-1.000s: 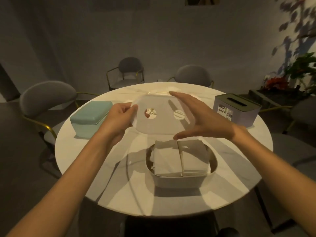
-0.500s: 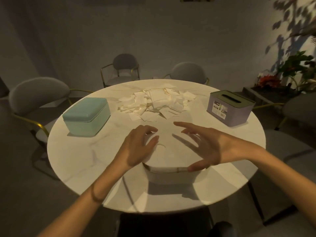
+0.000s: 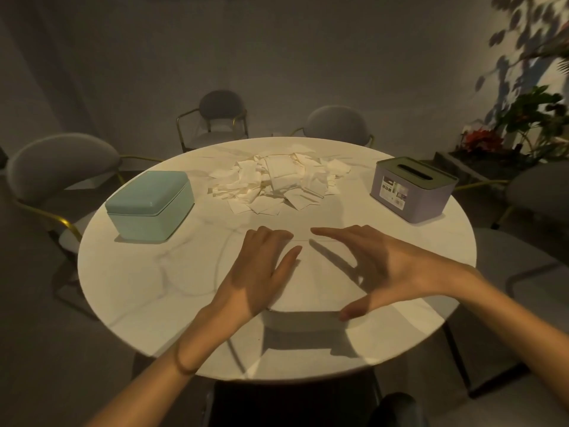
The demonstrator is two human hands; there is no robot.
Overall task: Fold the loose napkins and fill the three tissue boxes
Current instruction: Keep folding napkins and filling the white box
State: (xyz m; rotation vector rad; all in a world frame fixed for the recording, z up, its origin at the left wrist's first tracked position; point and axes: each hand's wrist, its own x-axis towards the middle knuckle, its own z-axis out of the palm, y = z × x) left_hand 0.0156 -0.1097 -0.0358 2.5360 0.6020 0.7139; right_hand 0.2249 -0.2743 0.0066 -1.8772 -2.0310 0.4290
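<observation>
We see a round white marble-patterned bench (image 3: 138, 282) from above, under dim warm light. At its 6 o'clock edge sits a white rounded tissue box (image 3: 303, 322), closed by its flat white lid (image 3: 317, 278). Both hands rest on that lid.

The left hand (image 3: 261, 269) lies palm down on the lid's 9 o'clock half, its fingers (image 3: 271, 238) straight and together, pressing flat and curled round nothing. A thin band circles the left wrist.

The right hand (image 3: 385, 266) is spread over the lid's 3 o'clock half. Its fingers (image 3: 326, 232) are extended toward 11 o'clock, while the thumb (image 3: 354, 311) hooks down at the lid's near edge. The hand is wide open and grasps nothing; whether the thumb presses the rim or only touches it we cannot tell.

At 12 o'clock, well apart from the hands, lies a heap of loose white paper napkins (image 3: 277, 186), unfolded and overlapping.

At 10 o'clock stands a pale teal rectangular tissue box (image 3: 151, 204) with a rounded lid, shut.

At 2 o'clock stands a grey-lilac rectangular tissue box (image 3: 412, 192) with a dark slotted top and a printed label on its near side.

Grey upholstered chairs with gold-coloured frames (image 3: 61, 161) ring the bench. A potted plant with red blooms (image 3: 483, 143) stands beyond the 2 o'clock edge.
</observation>
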